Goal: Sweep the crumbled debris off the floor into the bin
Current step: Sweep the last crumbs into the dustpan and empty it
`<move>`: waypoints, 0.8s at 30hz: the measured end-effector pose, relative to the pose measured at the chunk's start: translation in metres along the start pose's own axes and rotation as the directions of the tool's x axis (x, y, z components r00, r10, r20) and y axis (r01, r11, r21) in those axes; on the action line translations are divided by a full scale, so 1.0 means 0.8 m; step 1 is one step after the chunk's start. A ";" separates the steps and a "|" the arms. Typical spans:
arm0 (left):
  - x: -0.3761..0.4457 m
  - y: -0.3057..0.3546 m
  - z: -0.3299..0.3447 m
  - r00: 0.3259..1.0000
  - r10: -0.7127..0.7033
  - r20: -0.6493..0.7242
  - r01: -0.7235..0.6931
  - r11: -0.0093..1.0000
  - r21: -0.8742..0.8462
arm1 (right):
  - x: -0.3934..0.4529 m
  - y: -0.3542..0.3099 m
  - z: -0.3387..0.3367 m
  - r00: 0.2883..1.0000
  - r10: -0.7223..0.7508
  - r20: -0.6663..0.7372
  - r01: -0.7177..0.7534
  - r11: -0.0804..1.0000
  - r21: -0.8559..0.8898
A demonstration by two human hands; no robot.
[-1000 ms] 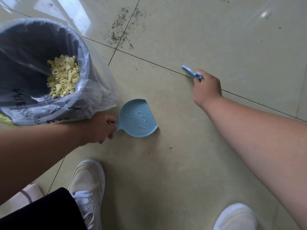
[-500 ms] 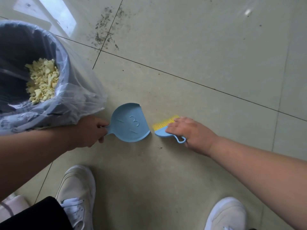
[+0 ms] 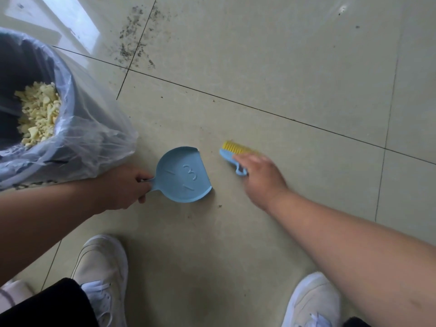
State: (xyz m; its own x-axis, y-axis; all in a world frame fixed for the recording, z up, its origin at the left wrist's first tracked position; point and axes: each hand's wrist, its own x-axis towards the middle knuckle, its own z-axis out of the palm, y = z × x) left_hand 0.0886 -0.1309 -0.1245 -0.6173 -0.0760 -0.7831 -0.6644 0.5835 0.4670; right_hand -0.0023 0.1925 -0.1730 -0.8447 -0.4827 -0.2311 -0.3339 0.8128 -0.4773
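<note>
My left hand grips the handle of a small blue dustpan that lies flat on the floor tiles, its open edge facing right. My right hand holds a small blue brush with yellow bristles, a short way right of the pan's mouth. At the left stands a grey bin lined with a clear plastic bag. Pale yellow crumbled debris lies inside it. A few tiny specks dot the floor near the pan.
A patch of dark gritty dirt spreads across the tile joint at the top. My two white shoes stand at the bottom of the view. A dark trouser leg fills the bottom left corner.
My right hand swept the brush from the far tile joint down to the pan's mouth, then shifted it slightly back to the right. The dustpan stayed in place.
</note>
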 end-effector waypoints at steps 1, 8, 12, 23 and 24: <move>0.000 0.000 0.000 1.000 0.004 0.004 -0.004 1.000 -0.003 | -0.018 -0.008 0.009 0.999 -0.040 0.019 0.040 0.999 -0.013; -0.003 0.006 0.006 0.999 0.019 0.030 -0.019 1.000 0.021 | -0.054 -0.003 0.012 0.986 -0.035 -0.164 0.065 0.981 0.183; -0.003 0.010 0.007 0.999 0.027 0.031 -0.028 0.999 0.038 | -0.027 0.064 -0.045 0.888 0.305 -0.344 -0.223 0.940 0.258; 0.007 -0.001 0.008 0.999 -0.015 0.033 0.014 1.000 0.017 | -0.085 0.248 -0.142 0.518 0.802 -0.298 -0.796 0.579 0.176; 0.008 -0.002 0.008 1.000 -0.013 0.025 0.013 1.000 0.022 | -0.079 0.248 -0.138 0.527 0.796 -0.297 -0.787 0.589 0.184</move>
State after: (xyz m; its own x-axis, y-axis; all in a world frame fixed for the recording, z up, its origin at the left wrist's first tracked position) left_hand 0.0883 -0.1273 -0.1325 -0.5977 -0.0635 -0.7992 -0.6628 0.6000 0.4481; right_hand -0.0611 0.4200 -0.1592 -0.8352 0.4900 -0.2496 0.5449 0.7987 -0.2553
